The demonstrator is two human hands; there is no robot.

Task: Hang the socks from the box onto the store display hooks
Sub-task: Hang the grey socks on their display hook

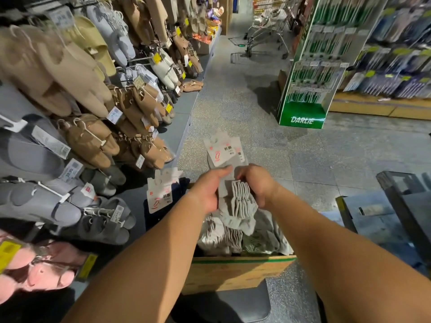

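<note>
Socks [235, 201], grey, in a bundle with white header cards [222, 151] at the far end, held above the cardboard box [233, 273] by both hands. Left hand [211, 187] grasps the bundle from its left side, thumb lying across the top; right hand [256, 183] curls over the bundle from the right, fingers closed on the fabric. More grey socks [261, 234] fill the box, which stands on the floor [303, 159] beside the display. Dark socks with a white card [159, 194] hang just left of the box's far left corner. Slippers [77, 73] on hooks cover the rack at left; a green stand [303, 89] rises beyond
</note>
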